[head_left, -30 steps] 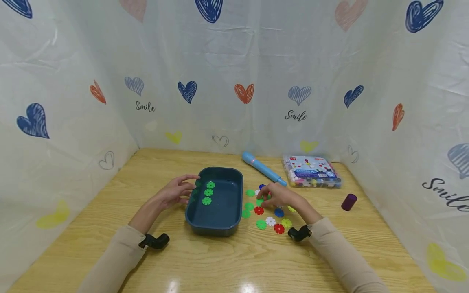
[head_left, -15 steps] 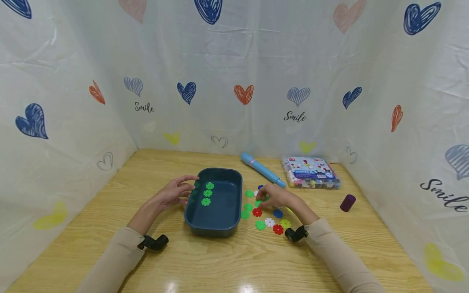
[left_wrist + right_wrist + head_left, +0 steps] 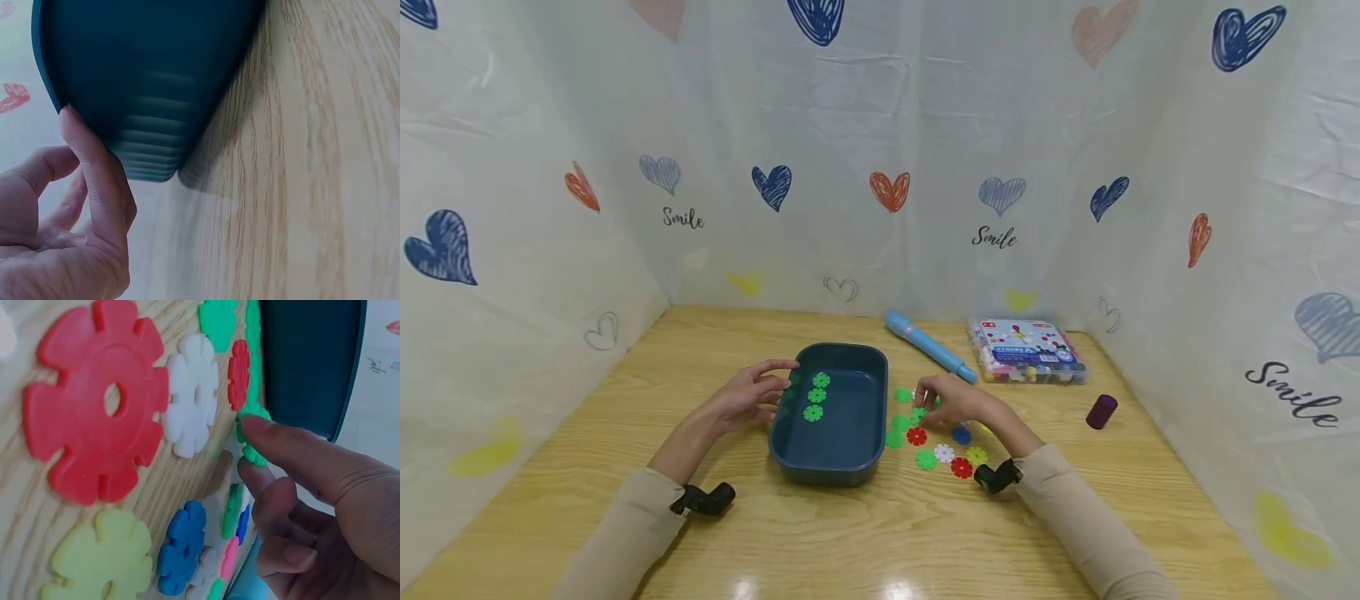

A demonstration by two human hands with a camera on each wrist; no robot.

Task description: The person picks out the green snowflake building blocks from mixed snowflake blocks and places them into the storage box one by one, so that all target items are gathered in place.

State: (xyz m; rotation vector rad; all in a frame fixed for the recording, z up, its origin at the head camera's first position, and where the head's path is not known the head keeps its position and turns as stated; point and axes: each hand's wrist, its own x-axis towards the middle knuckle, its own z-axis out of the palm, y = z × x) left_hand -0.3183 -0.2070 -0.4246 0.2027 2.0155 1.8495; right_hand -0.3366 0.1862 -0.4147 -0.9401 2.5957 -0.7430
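Note:
A dark teal tray [image 3: 827, 446] stands on the wooden table, with three green flower-shaped discs [image 3: 816, 396] in a row inside. My left hand [image 3: 751, 397] is at its left side, fingers loosely bent. In the left wrist view a fingertip [image 3: 69, 115] touches the tray's rim. Right of the tray, my right hand [image 3: 951, 400] is low over scattered flower discs. Thumb and index finger pinch a green flower disc [image 3: 255, 450] in the right wrist view. Close to it lie a red disc [image 3: 916, 436], a white disc [image 3: 944, 453] and a blue disc [image 3: 961, 435].
Behind the discs lies a blue toy microphone [image 3: 928, 346]. A clear plastic case [image 3: 1028, 352] with a printed label and colourful pieces is at the back right. A purple cylinder [image 3: 1101, 412] lies further right. Heart-printed curtains enclose the table.
The head view has turned slightly right, so everything sits a little further left. The red disc by my right fingers has shifted slightly. My left hand stays at the tray.

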